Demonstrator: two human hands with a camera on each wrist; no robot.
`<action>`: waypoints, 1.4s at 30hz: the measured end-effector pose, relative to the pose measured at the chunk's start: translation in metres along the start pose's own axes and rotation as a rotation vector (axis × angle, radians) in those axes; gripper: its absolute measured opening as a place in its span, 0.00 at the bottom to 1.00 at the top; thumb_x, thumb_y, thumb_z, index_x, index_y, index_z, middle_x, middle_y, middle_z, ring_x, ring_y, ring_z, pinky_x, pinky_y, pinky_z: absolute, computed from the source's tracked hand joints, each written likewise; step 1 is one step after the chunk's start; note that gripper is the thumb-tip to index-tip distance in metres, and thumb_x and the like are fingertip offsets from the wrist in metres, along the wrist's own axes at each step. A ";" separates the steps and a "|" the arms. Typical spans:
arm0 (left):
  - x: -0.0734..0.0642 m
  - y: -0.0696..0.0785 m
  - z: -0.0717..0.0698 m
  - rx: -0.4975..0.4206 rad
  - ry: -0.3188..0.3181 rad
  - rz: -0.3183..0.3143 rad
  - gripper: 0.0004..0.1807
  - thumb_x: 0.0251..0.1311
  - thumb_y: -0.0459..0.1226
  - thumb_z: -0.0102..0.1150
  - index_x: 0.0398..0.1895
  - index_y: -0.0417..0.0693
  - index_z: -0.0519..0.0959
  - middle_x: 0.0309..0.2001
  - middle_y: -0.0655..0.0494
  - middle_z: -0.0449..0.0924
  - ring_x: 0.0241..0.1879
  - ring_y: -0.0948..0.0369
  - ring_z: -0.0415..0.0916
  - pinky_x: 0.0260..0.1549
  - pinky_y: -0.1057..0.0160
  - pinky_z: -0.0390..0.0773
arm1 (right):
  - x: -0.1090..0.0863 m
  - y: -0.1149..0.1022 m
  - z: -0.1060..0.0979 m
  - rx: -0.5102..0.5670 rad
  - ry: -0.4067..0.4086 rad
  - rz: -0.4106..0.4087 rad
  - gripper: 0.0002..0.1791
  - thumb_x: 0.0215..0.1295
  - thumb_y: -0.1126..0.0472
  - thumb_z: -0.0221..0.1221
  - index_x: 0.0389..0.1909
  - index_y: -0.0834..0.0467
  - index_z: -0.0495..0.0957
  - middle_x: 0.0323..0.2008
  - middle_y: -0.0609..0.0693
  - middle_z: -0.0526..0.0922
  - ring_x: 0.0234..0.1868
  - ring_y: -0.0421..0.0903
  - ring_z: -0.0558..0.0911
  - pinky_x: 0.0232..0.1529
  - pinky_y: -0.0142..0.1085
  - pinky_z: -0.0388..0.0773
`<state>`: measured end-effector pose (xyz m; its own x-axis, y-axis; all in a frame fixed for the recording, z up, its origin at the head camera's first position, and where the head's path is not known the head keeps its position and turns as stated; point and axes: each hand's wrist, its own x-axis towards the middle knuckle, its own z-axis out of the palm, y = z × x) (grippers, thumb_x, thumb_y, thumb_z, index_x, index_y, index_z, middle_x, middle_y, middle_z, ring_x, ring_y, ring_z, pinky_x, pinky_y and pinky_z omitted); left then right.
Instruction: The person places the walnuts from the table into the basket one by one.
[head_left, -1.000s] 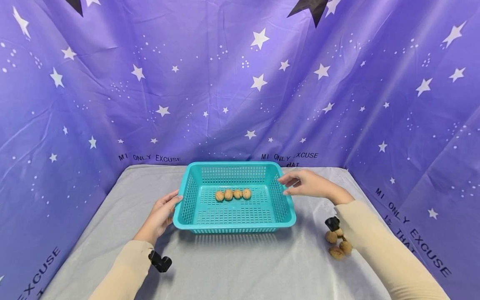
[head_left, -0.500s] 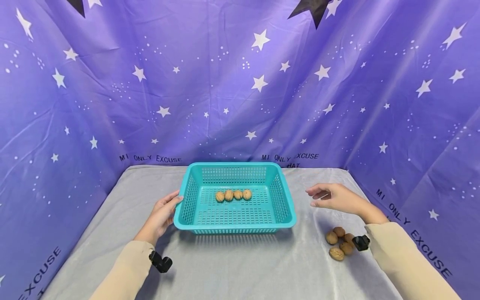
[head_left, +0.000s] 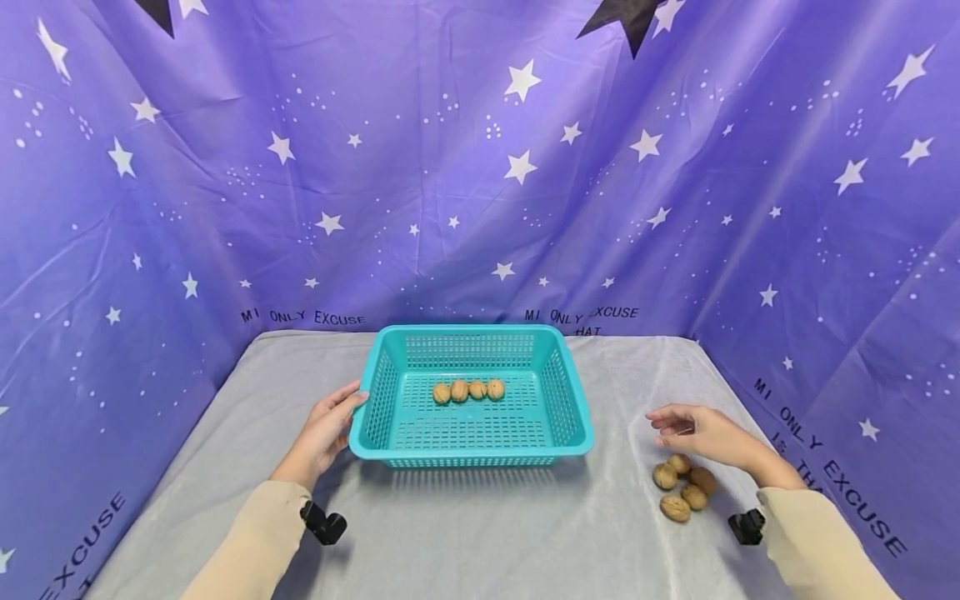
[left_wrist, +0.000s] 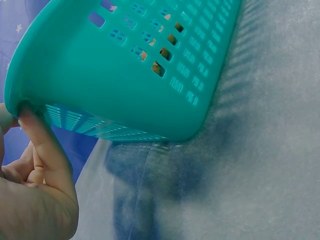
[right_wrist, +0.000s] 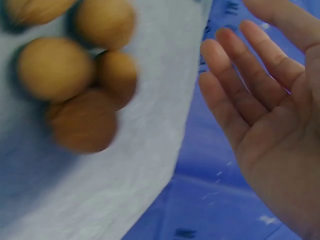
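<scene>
A turquoise plastic basket [head_left: 471, 452] stands on the table, with several walnuts [head_left: 459, 390] lined up in a row on its floor. My left hand [head_left: 322, 437] grips the basket's left rim; in the left wrist view the thumb [left_wrist: 47, 145] presses just under the lip. Over on the right, my right hand [head_left: 705, 433] hovers by a loose cluster of walnuts [head_left: 693, 497] and holds nothing. Its fingers [right_wrist: 240, 95] are relaxed and spread in the right wrist view, apart from the blurred walnuts [right_wrist: 82, 120].
Grey cloth [head_left: 480, 533] covers the table. A purple curtain [head_left: 450, 167] with white stars hangs behind it and along both sides. A small black camera sits at each wrist, the left one [head_left: 322, 523] and the right one [head_left: 747, 527].
My right hand has moved from the basket's right rim to the right and down, to the loose walnuts. The left hand, the basket and the row of walnuts have stayed put.
</scene>
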<state>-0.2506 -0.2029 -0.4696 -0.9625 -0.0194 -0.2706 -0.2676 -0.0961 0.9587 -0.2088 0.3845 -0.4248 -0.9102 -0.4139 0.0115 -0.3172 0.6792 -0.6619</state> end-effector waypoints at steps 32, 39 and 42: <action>-0.001 0.000 0.001 0.006 -0.002 0.012 0.33 0.72 0.45 0.59 0.76 0.49 0.63 0.58 0.48 0.75 0.39 0.63 0.82 0.36 0.62 0.85 | -0.034 0.062 0.007 0.145 -0.092 0.216 0.25 0.69 0.61 0.63 0.58 0.75 0.75 0.46 0.58 0.85 0.43 0.36 0.81 0.43 0.28 0.77; -0.002 0.000 0.001 0.004 -0.006 0.013 0.33 0.71 0.46 0.59 0.76 0.49 0.63 0.58 0.48 0.75 0.40 0.63 0.82 0.36 0.62 0.85 | -0.033 0.049 0.000 0.099 -0.065 0.238 0.27 0.69 0.57 0.63 0.60 0.73 0.75 0.47 0.57 0.85 0.44 0.42 0.82 0.44 0.29 0.77; -0.002 0.000 0.001 0.006 -0.005 0.012 0.33 0.71 0.46 0.59 0.76 0.50 0.63 0.58 0.49 0.75 0.40 0.63 0.82 0.33 0.63 0.85 | -0.031 0.043 -0.006 0.090 -0.049 0.216 0.26 0.70 0.57 0.62 0.60 0.72 0.75 0.48 0.58 0.85 0.45 0.41 0.82 0.44 0.31 0.79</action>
<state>-0.2486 -0.2020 -0.4690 -0.9658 -0.0158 -0.2588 -0.2564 -0.0895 0.9624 -0.1962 0.4298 -0.4494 -0.9398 -0.2950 -0.1727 -0.0892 0.6994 -0.7091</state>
